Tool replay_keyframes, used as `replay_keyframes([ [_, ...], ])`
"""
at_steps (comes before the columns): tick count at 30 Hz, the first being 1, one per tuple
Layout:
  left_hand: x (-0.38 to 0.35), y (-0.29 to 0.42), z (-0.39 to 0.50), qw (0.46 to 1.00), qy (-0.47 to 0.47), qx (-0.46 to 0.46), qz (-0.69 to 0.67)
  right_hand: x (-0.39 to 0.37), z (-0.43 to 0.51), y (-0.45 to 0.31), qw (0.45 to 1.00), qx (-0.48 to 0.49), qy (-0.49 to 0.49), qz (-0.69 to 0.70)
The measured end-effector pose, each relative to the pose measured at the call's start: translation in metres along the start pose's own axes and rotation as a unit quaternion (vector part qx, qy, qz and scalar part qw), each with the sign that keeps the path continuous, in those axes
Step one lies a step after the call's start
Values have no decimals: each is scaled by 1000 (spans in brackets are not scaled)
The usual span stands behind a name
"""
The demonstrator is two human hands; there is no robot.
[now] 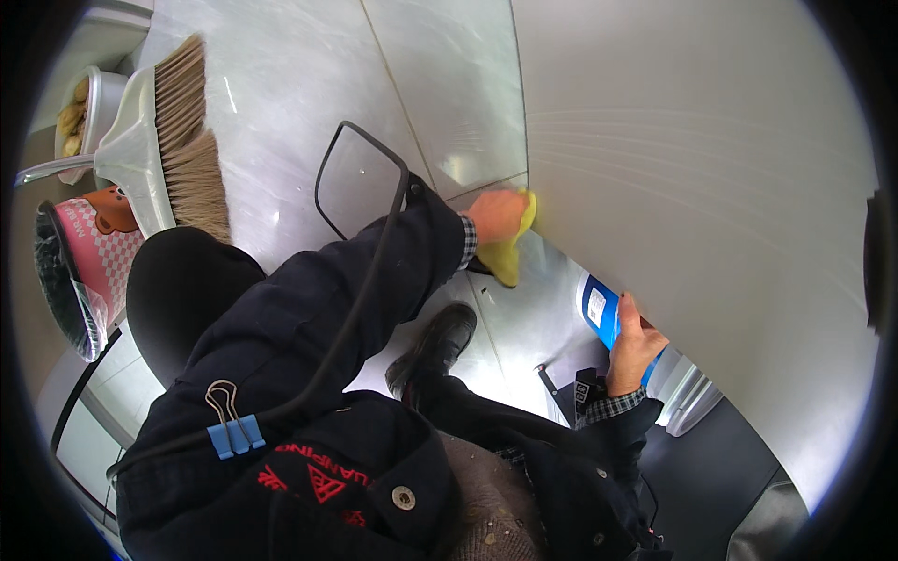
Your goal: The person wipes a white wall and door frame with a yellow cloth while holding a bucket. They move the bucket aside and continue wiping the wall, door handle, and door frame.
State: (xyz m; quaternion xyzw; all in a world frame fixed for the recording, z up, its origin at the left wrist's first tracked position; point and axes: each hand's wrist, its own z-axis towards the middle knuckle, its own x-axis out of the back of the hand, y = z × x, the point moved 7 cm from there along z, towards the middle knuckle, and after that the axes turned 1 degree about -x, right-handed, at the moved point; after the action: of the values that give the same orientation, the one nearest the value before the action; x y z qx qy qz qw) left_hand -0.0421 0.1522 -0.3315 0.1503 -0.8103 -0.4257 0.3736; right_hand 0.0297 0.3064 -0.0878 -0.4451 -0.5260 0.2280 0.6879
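Note:
In my left hand (498, 214) I have a yellow cloth (506, 263), bunched in the fingers. The hand, slightly blurred, is at the corner of a large pale panel (687, 182), low over the tiled floor. My right hand (631, 354) is at the same panel's slanting edge, its thumb pointing up along that edge. Its other fingers are hidden, so what it grips is unclear. Right beside this hand, partly covered by it and the panel, is a blue container (600, 305) with a white label. Clear ridged plastic (691, 403) shows just beyond.
A broom (189, 140) with brown bristles stands at the left. Near it are a pink bag-lined bin (102, 245) and a white tub (109, 95) holding brownish lumps. A black cable (365, 280) loops over my left sleeve, with a blue binder clip (235, 435). My boot (442, 336) is on the floor.

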Motion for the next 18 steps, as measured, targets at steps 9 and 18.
replay_keyframes([
  [9, 6, -34, -6, 881, 265, 64, -387, 3, -2, 6, 998, -30, -13, -45],
  [18, 8, -8, 4, 960, 198, 95, -173, -10, -4, -3, 997, -10, -26, -69],
])
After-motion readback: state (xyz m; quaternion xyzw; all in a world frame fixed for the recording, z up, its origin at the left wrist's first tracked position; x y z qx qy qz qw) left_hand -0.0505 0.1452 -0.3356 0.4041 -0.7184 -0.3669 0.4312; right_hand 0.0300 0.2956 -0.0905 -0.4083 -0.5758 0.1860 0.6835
